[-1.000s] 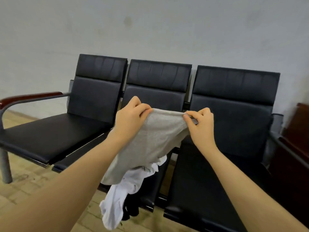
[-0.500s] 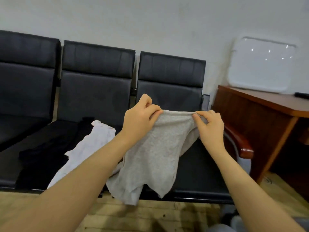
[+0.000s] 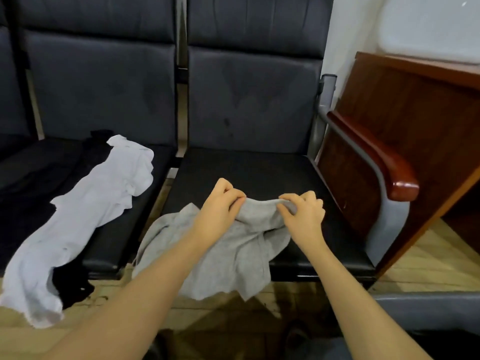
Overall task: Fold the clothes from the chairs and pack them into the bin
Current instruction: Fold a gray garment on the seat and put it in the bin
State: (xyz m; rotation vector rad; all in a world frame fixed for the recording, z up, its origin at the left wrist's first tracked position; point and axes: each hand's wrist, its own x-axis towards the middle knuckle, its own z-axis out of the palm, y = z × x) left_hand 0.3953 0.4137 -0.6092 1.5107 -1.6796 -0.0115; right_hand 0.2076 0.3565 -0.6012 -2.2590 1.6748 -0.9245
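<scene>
A grey garment (image 3: pixel 220 253) lies crumpled on the front of the right-hand black chair seat (image 3: pixel 259 172), its lower part hanging over the seat's edge. My left hand (image 3: pixel 220 206) pinches its upper edge on the left. My right hand (image 3: pixel 304 211) pinches the same edge a little to the right. A white garment (image 3: pixel 85 216) sprawls across the neighbouring seat and hangs off its front. A black garment (image 3: pixel 46 183) lies partly under the white one. No bin is in view.
A wooden desk (image 3: pixel 405 120) stands close on the right, against the chair's wood-capped armrest (image 3: pixel 384 159). The black chair backs (image 3: pixel 246 94) rise behind the seats. Light tiled floor (image 3: pixel 420 266) runs in front of them.
Both hands have come down with the grey garment from chest height onto the right-hand seat. The view has tilted down and closed in on the chairs.
</scene>
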